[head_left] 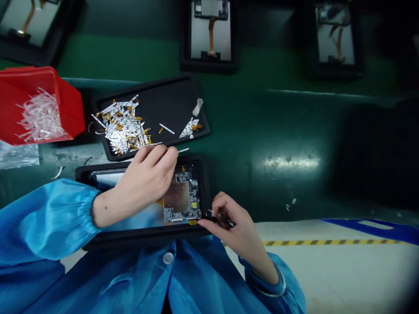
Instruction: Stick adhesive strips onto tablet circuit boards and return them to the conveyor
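Before me a partly assembled tablet (131, 220) lies with its inside facing up in a black tray (205, 187). Its circuit board (193, 185) sits at the right end, with a bare metal plate in the middle. My left hand (149, 174) is above the tablet, fingers pinched; a thin white strip (183, 150) sticks out past its fingertips. At the board's lower right corner is my right hand (234, 224), its fingers closed round slim tweezers (214, 213), largely hidden by the hand. Its thumb tip touches or nearly touches the tray's edge.
Behind the tablet, a black tray (163, 100) bears a heap of white strips with orange ends (126, 126) and a smaller pile. A red bin (70, 109) of clear-white slivers stands left. Several framed units (209, 65) line the far green strip.
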The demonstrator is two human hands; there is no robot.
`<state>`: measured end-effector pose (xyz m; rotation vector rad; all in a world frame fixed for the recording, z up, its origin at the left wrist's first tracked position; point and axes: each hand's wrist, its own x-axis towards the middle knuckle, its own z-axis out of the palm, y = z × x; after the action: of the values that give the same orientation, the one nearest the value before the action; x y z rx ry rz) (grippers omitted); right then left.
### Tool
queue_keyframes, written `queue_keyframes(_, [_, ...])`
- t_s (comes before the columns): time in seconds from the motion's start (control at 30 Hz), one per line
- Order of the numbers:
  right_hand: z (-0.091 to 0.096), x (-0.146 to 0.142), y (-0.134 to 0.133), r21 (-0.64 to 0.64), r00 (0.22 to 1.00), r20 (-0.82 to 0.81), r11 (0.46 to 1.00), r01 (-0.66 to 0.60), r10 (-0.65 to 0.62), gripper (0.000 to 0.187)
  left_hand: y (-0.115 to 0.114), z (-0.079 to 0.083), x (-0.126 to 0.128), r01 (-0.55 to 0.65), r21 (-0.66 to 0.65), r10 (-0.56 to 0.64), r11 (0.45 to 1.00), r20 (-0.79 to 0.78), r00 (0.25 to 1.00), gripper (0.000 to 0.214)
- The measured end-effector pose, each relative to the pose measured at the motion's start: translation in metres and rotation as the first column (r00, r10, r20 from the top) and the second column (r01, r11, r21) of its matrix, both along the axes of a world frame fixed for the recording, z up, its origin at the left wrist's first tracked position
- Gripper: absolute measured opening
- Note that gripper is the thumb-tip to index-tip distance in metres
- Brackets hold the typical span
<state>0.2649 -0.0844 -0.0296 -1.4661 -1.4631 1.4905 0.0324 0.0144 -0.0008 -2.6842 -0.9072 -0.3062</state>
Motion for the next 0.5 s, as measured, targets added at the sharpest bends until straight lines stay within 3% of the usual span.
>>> queue_keyframes(0.2, [0.006,0.013,0.015,0.033,0.997,0.012,0.997,-0.07,0.07,0.025,-0.004,0.002,-0.024,0.012,-0.188,0.002,0.982,0.072,0.997,0.026])
queue_keyframes(0.27, [0.009,0.024,0.027,0.034,1.0,0.006,0.999,-0.012,0.012,0.017,-0.005,0.008,-0.042,0.024,-0.331,0.018,0.943,0.122,0.992,0.034])
queue_keyframes(0.33, [0.013,0.038,0.046,0.018,0.991,-0.028,0.991,0.132,-0.132,0.017,-0.004,0.016,-0.065,-0.021,-0.444,0.114,0.896,0.184,0.976,0.039])
queue_keyframes(0.4, [0.017,0.056,0.072,-0.031,0.934,-0.079,0.938,0.346,-0.348,0.026,-0.001,0.024,-0.091,-0.168,-0.475,0.284,0.864,0.182,0.942,0.038])
queue_keyframes(0.5, [0.022,0.089,0.123,-0.131,0.741,-0.07,0.742,0.657,-0.668,0.012,0.001,0.028,-0.127,-0.353,-0.483,0.428,0.801,0.05,0.902,0.048])
